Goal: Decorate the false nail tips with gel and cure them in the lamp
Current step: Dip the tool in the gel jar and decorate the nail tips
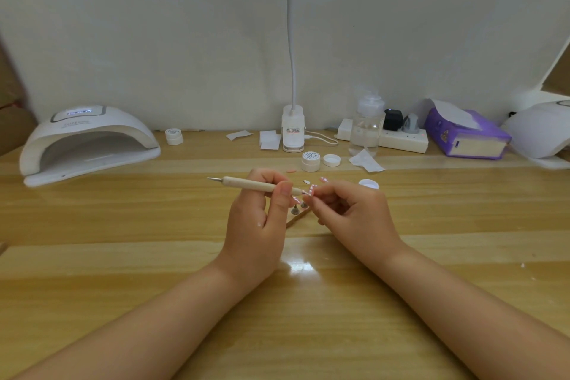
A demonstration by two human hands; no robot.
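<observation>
— What do you hold now?

— My left hand [257, 213] holds the pale wooden dotting tool with metal tips [262, 185]. The thumb and fingers are curled around its shaft, and it lies almost level, one tip pointing left, the other toward my right hand [348, 213]. The right fingers are bent together and pinch a small pink false nail tip with white dots [310, 191], which touches the right end of the tool.

— Where are the other nail tips?

— One more pink dotted tip [324, 179] lies on the light wooden table [123, 225] just behind my right hand, and a small white piece [306, 182] beside it. Under my hands are two small metal stands [295, 210] and a thin wooden stick [297, 218].

— And the gel?

— A white round gel jar [310, 161] stands farther, with a white lid [332, 160] at its right. Another white lid [369, 184] is near my right hand. A second white jar [174, 136] stands far left.

— The lamp?

— The white arched curing lamp [89, 142] is at the far left, well apart from my hands, its opening toward me.
</observation>
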